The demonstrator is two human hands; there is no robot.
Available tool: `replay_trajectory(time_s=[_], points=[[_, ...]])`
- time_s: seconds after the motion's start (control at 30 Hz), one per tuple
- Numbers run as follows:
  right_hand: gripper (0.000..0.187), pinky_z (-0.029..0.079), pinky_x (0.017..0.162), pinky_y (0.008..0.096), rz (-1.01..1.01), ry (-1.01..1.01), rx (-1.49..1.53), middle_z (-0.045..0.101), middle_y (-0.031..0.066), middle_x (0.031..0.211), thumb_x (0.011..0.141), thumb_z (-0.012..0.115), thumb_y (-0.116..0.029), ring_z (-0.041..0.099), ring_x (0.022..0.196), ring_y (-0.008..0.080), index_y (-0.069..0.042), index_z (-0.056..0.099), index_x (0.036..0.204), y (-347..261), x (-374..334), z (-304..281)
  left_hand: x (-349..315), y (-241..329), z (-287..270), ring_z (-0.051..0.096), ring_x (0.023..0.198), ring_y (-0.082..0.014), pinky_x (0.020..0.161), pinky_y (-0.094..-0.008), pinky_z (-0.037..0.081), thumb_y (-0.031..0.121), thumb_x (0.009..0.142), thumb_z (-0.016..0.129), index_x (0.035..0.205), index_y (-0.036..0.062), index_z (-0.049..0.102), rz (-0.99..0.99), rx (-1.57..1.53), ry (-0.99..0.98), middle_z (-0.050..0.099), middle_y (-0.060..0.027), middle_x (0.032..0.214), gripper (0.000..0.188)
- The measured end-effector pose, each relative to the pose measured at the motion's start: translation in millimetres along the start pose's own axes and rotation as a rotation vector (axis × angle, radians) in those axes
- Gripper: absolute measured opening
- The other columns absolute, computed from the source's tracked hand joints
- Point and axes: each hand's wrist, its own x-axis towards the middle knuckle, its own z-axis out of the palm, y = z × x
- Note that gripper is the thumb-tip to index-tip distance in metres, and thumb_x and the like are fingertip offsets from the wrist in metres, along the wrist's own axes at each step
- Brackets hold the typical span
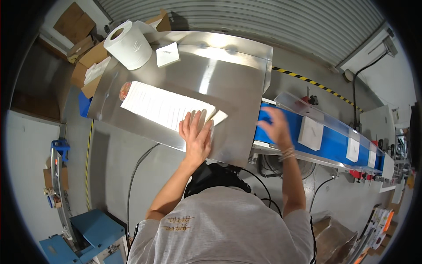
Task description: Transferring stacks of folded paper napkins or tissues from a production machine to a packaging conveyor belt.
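Observation:
A long row of thin white square packs (162, 103) leans in a line on the metal table (237, 94). My left hand (195, 134) lies on the near right end of this row, its fingers spread against the packs. One white pack (220, 117) sticks out at an angle beyond that end. Over the near end of the blue conveyor belt (290, 123) is my right hand (276, 125), slightly blurred. Its thumb and fingers are apart, and I see nothing between them. Farther along the belt lie white packs (311, 133), spaced out one after another.
A reddish round object (125, 91) sits against the row's far left end. Behind it stand a large white roll (128, 46) and a small white stack (168, 55). An open cardboard box (90, 72) adjoins the table's left edge. A clear guard (325, 114) lines the belt's far side.

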Motion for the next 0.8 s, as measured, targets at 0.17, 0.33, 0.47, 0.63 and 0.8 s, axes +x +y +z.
replay_trajectory(time_s=[0.17,0.33,0.47,0.63,0.8], points=[[0.047,0.046,0.088,0.0313,-0.115,-0.328,0.417,0.049,0.0107,0.127,0.076,0.074,-0.011,0.050,0.113,0.0235,-0.013,0.058,0.120,-50,35,64,6,4,-7,0.022,0.137,-0.0422,0.109,-0.0560,0.011,0.006,0.079,0.063,0.108,0.0106,0.068,0.041,-0.057,-0.064,0.035,-0.0174,0.145,0.029],[0.040,0.048,0.073,0.0238,0.275,-0.184,0.848,0.061,0.0011,0.100,0.092,0.064,-0.023,0.055,0.084,0.0082,-0.001,0.049,0.122,-7,11,68,5,-10,-9,0.020,0.137,-0.0429,0.109,-0.0561,0.012,0.015,0.086,0.060,0.115,0.0098,0.062,-0.037,-0.022,0.005,0.030,-0.0212,0.146,0.030],[0.040,0.045,0.066,0.0277,0.595,-0.062,0.393,0.066,0.0059,0.099,0.096,0.056,-0.034,0.053,0.076,0.0085,0.001,0.056,0.116,45,-22,-1,2,-14,-9,0.024,0.136,-0.0400,0.109,-0.0549,0.014,0.008,0.084,0.060,0.121,0.0088,0.058,-0.081,0.004,0.033,0.035,-0.0175,0.143,0.037],[0.049,0.047,0.084,0.0376,0.867,0.350,-0.284,0.062,0.0179,0.110,0.083,0.067,-0.039,0.060,0.096,0.0313,-0.001,0.057,0.113,90,-45,-35,7,-9,-8,0.028,0.135,-0.0375,0.110,-0.0525,0.013,0.000,0.080,0.060,0.113,0.0084,0.064,-0.068,-0.046,0.016,0.041,-0.0130,0.140,0.035],[0.050,0.049,0.077,0.0383,0.027,0.101,-0.121,0.058,0.0132,0.112,0.074,0.076,-0.020,0.057,0.096,0.0299,-0.007,0.056,0.118,4,-3,2,4,-8,-16,0.026,0.136,-0.0374,0.110,-0.0527,0.010,-0.001,0.078,0.061,0.108,0.0113,0.067,-0.078,-0.078,-0.023,0.040,-0.0128,0.141,0.033]])
